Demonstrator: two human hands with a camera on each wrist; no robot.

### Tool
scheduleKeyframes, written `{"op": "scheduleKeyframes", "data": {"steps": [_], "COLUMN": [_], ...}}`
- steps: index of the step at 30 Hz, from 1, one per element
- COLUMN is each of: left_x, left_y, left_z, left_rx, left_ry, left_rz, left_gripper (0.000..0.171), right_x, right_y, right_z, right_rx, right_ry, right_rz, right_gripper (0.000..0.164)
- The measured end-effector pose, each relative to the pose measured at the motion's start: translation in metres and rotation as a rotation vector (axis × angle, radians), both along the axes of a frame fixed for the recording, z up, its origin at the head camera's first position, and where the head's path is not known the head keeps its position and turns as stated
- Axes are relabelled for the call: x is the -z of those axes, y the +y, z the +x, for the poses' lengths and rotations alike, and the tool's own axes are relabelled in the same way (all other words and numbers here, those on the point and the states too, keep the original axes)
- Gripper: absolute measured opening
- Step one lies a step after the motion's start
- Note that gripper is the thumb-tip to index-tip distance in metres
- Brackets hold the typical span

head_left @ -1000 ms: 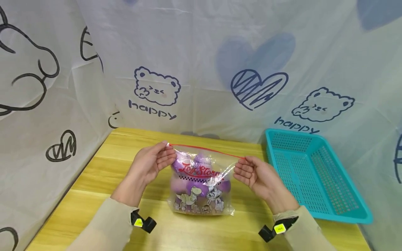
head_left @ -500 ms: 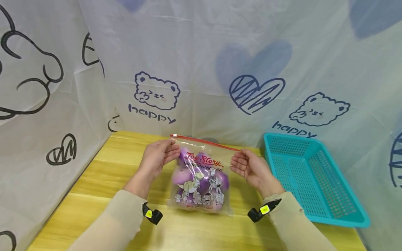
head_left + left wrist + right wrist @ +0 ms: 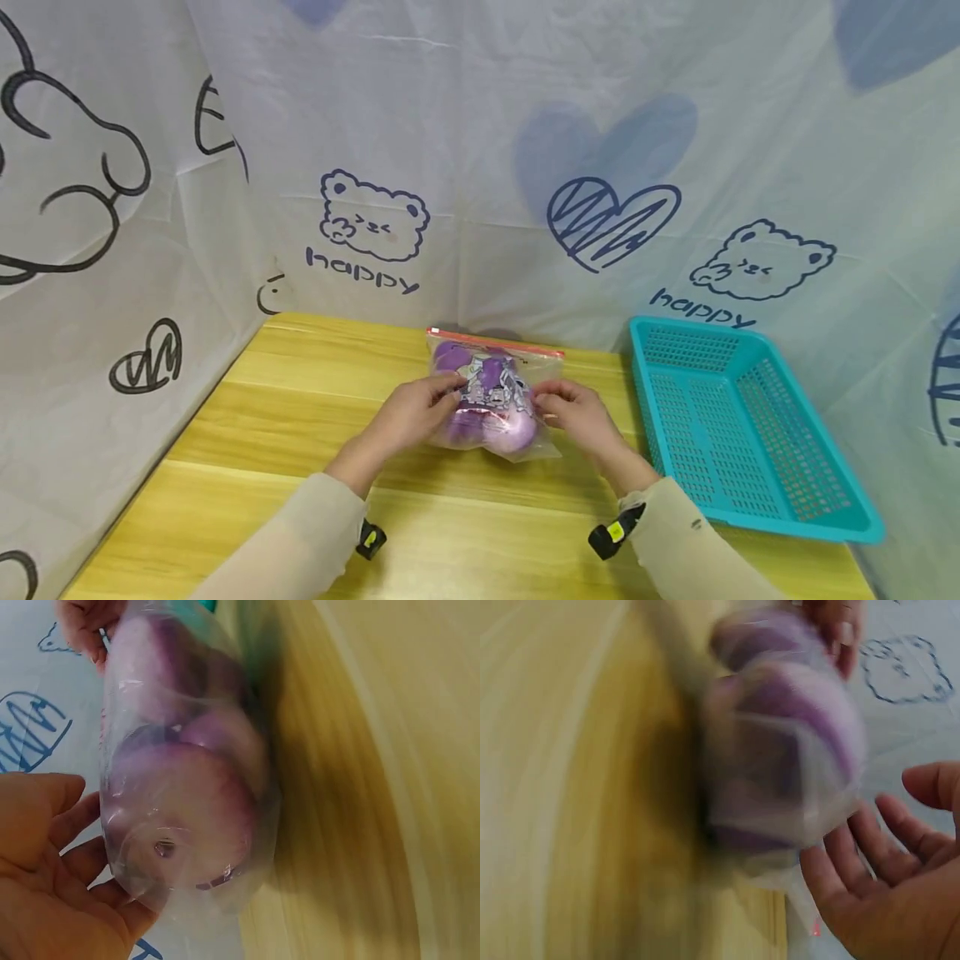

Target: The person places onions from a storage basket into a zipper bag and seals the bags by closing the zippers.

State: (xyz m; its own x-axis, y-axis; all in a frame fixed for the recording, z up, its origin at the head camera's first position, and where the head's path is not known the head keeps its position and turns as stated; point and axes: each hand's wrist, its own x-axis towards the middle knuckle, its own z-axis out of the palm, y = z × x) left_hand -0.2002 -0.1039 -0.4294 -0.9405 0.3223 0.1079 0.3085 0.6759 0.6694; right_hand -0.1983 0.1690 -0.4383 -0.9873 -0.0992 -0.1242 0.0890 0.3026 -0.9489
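A clear zip bag (image 3: 491,396) with a red closure strip and printed cartoon figures lies on the table. Inside are several round purple and pale pink pieces (image 3: 180,814), one showing a small dark hole; their exact kind is unclear. My left hand (image 3: 420,408) is at the bag's left side. In the left wrist view, its fingers reach along the plastic while the thumb stands off. On the opposite side, my right hand (image 3: 581,412) touches the bag's edge. Its thumb is apart from the fingers in the right wrist view, where the bag is blurred.
To the right stands a turquoise perforated plastic basket (image 3: 750,433) with nothing seen in it. The yellow wood-grain table (image 3: 480,533) ends at a white printed curtain (image 3: 480,150) behind and on the left.
The bag, raised at its red strip a second ago, now lies down and farther back. Both hands have left the strip and moved to the bag's sides.
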Motion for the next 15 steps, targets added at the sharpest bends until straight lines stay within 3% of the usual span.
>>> {"op": "scheduleKeyframes", "data": {"steps": [3,7,11,15], "left_x": [0.004,0.009,0.016,0.023], "left_y": [0.000,0.001,0.002,0.000], "left_z": [0.007,0.021,0.034,0.040], "left_rx": [0.037,0.068,0.099,0.089], "left_ry": [0.039,0.072,0.138,0.162], "left_rz": [-0.063,-0.149,-0.242,-0.294], "left_gripper": [0.041,0.047,0.047,0.048], "right_x": [0.006,0.014,0.025,0.034], "right_y": [-0.004,-0.008,-0.013,-0.019], "right_z": [0.014,0.031,0.042,0.046], "right_rx": [-0.009,-0.093,-0.178,-0.231], "right_ry": [0.090,0.216,0.350,0.405], "right_rz": [0.211,0.431,0.552,0.593], "right_gripper": [0.039,0.054,0.057,0.056]}}
